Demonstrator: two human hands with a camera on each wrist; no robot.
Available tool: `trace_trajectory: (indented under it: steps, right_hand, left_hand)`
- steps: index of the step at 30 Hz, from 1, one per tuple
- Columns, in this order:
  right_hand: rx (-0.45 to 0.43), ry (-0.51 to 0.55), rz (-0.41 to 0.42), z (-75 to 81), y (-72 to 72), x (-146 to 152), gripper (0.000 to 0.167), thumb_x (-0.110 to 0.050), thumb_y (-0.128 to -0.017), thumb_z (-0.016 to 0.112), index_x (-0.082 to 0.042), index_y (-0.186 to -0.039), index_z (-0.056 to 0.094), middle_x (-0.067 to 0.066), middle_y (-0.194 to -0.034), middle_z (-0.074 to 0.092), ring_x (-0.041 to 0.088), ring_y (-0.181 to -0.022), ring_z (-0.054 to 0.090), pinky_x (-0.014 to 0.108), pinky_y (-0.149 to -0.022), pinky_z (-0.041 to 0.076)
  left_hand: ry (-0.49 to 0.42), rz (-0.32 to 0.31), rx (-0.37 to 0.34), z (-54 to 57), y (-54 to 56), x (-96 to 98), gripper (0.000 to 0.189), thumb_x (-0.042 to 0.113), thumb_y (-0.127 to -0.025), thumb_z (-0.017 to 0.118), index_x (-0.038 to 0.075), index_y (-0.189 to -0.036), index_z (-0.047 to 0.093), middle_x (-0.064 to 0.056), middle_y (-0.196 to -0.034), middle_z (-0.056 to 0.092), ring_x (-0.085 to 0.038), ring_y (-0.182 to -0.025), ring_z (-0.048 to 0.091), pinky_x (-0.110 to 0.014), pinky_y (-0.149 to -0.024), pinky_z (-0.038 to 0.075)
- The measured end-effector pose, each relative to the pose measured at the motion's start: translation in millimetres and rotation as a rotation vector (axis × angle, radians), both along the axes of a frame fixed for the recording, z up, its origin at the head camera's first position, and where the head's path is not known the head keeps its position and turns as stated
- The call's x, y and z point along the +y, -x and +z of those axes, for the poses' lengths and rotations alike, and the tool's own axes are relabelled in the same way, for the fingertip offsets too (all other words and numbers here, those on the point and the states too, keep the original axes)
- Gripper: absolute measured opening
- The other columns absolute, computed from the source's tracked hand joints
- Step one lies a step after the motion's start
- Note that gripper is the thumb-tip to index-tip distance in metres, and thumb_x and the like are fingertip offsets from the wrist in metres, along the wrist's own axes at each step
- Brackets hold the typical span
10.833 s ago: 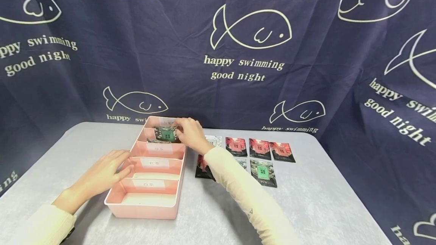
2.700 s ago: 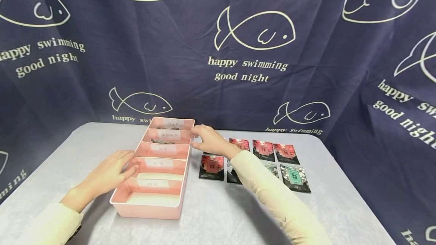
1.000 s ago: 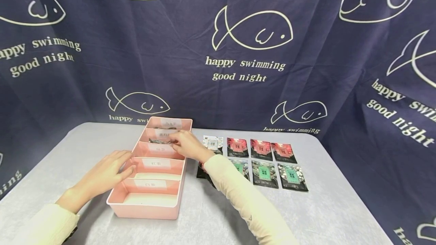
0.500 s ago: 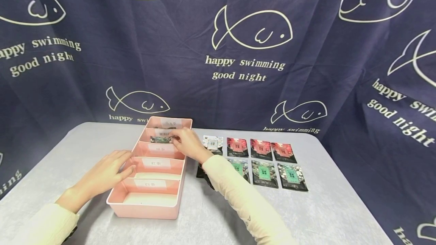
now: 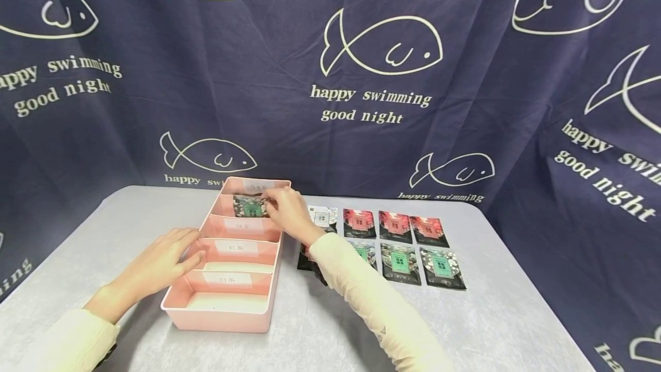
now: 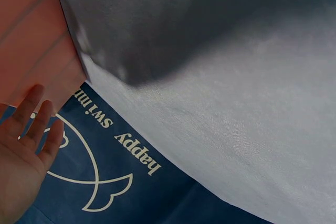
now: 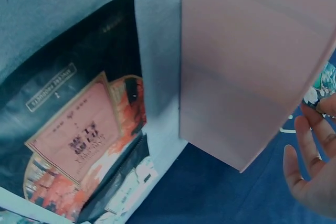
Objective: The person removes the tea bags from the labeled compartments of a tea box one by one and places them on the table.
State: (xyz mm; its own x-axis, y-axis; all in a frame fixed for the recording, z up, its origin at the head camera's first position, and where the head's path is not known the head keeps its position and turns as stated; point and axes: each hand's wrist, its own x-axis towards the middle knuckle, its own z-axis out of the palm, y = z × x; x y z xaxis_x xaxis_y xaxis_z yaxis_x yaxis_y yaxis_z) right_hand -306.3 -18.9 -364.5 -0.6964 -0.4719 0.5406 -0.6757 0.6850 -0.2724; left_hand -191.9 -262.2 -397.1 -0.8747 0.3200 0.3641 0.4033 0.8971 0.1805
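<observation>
In the head view, a long pink divided box point(image 5: 217, 321) with paper labels stands left of centre. My right hand point(image 5: 290, 215) pinches the right edge of a dark tea sachet point(image 5: 248, 206) with a green label, partly raised out of the second compartment from the back. In the right wrist view, the fingertips point(image 7: 307, 121) hold the flowered sachet point(image 7: 326, 85) just past the box rim. My left hand point(image 5: 155, 263) rests at the box's left side, thumb over the rim. The left wrist view shows its fingers point(image 6: 39, 124) straight and spread along the outer wall.
Right of the box, tea sachets lie in two rows: red ones point(image 5: 395, 227) and a white one point(image 5: 322, 218) behind, green ones point(image 5: 400, 263) in front. My right sleeve covers part of the front row. A dark blue fish-print curtain point(image 5: 289, 148) hangs behind the table.
Since 10.8 s ago, another green sachet lies at the front row's right end. Within the last second, my right hand has lifted a sachet higher in the compartment. My left hand stays put.
</observation>
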Motion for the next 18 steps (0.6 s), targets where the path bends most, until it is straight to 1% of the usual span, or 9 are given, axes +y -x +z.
trace_trajectory:
  steps: [2,4,8,12,18]
  right_hand:
    - [0.006,0.012,0.001,2.9,-0.7,0.6,0.016,-0.01,-0.081,0.06,-0.016,-0.092,0.07,-0.004,-0.072,0.065,0.012,-0.065,0.055,0.025,-0.057,0.045]
    - [0.016,0.024,0.002,6.3,-1.7,1.2,0.017,-0.01,-0.081,0.06,-0.016,-0.093,0.07,-0.003,-0.079,0.067,0.012,-0.072,0.059,0.027,-0.062,0.048]
    - [0.016,0.046,-0.009,14.8,-4.5,3.2,0.018,-0.011,-0.082,0.059,-0.018,-0.094,0.07,-0.004,-0.086,0.069,0.013,-0.08,0.06,0.027,-0.067,0.049]
    - [0.007,0.066,-0.023,24.9,-8.7,7.1,0.016,-0.012,-0.082,0.059,-0.018,-0.093,0.069,-0.005,-0.08,0.068,0.012,-0.074,0.056,0.025,-0.061,0.046]
    - [-0.012,0.082,-0.035,35.9,-14.2,16.6,0.018,-0.011,-0.082,0.058,-0.018,-0.094,0.069,-0.005,-0.078,0.066,0.011,-0.073,0.054,0.024,-0.059,0.044]
  left_hand:
    - [-0.001,-0.002,0.0,0.6,-0.3,0.6,0.046,0.029,-0.086,0.059,-0.004,-0.118,0.055,-0.022,-0.119,0.056,-0.04,-0.114,0.049,-0.053,-0.097,0.037]
    - [-0.003,-0.002,0.001,1.2,-0.5,0.9,0.046,0.029,-0.086,0.059,-0.004,-0.118,0.055,-0.022,-0.119,0.056,-0.04,-0.113,0.049,-0.053,-0.097,0.037]
    - [-0.005,-0.001,-0.005,2.1,-0.8,1.0,0.046,0.029,-0.087,0.058,-0.004,-0.119,0.055,-0.022,-0.12,0.056,-0.04,-0.114,0.048,-0.053,-0.097,0.037]
    - [-0.003,0.005,-0.013,2.3,-1.0,0.9,0.047,0.03,-0.087,0.058,-0.004,-0.119,0.054,-0.023,-0.12,0.055,-0.041,-0.115,0.048,-0.054,-0.097,0.036]
    - [0.002,0.003,-0.01,1.1,-0.3,-0.2,0.047,0.03,-0.087,0.058,-0.004,-0.119,0.055,-0.024,-0.12,0.055,-0.042,-0.115,0.048,-0.054,-0.098,0.036]
